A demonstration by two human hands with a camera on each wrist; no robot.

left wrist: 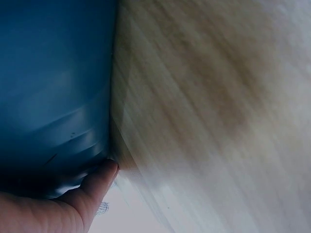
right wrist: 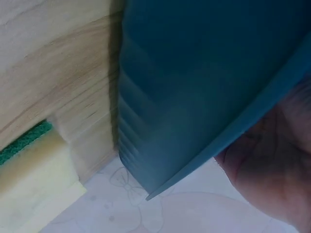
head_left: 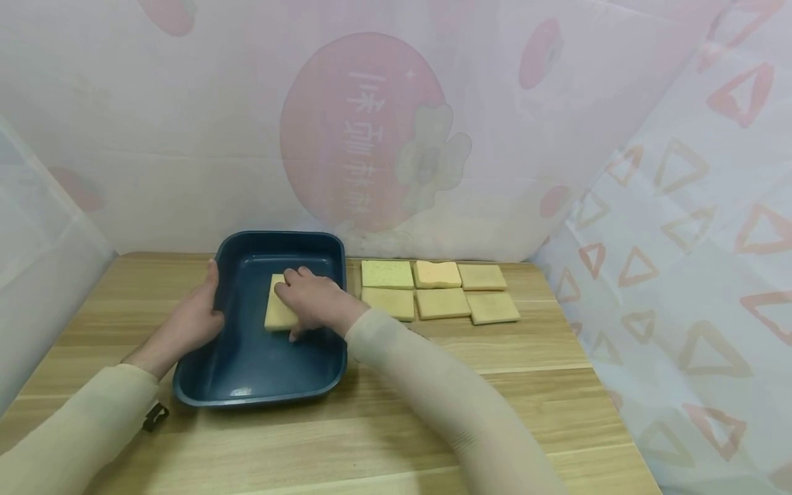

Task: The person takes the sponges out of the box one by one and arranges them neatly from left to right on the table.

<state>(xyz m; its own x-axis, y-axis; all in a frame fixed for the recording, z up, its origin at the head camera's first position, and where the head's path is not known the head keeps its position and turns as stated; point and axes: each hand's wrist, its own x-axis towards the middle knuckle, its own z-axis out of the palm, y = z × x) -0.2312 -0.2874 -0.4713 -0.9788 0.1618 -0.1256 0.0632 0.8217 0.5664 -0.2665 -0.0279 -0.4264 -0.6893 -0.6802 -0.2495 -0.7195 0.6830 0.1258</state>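
Observation:
A blue rectangular basin stands on the table, left of centre in the head view. My left hand grips its left rim, the thumb over the edge; in the left wrist view a finger lies against the basin's outer wall. Inside the basin, my right hand holds a pale yellow sponge, fingers over its top and thumb at its near side. The hand covers the sponge's right part. In the right wrist view the basin wall hides the sponge and fingers, leaving only part of the palm visible.
Several flat yellow sponges lie in two rows right of the basin, near the table's back edge. One sponge shows a green scouring layer. Printed white curtains hang behind and beside the wooden table.

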